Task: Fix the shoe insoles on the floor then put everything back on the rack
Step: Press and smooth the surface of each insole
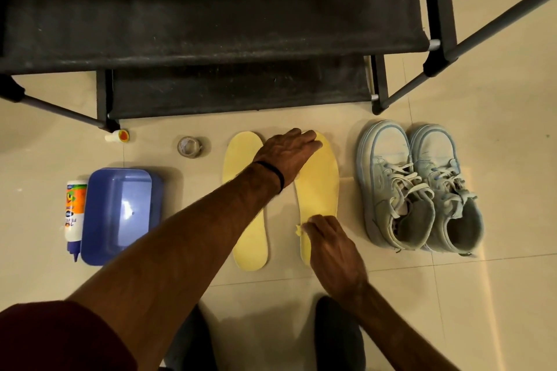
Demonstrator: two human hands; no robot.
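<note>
Right hand (331, 245) pinches the right insole's (319, 187) heel edge; flat left hand (286, 153) presses its toe.

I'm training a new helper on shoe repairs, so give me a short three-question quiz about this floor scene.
1. True or false: the left hand rests on the toe end of the right-side yellow foam insole.
2. Which lies nearest the blue plastic tub? A) clear tape roll B) white and orange glue bottle C) pair of pale blue lace-up sneakers
3. Fill in: the right hand touches the insole near its ____ end.

Key: 1 true; 2 B; 3 heel.
</note>
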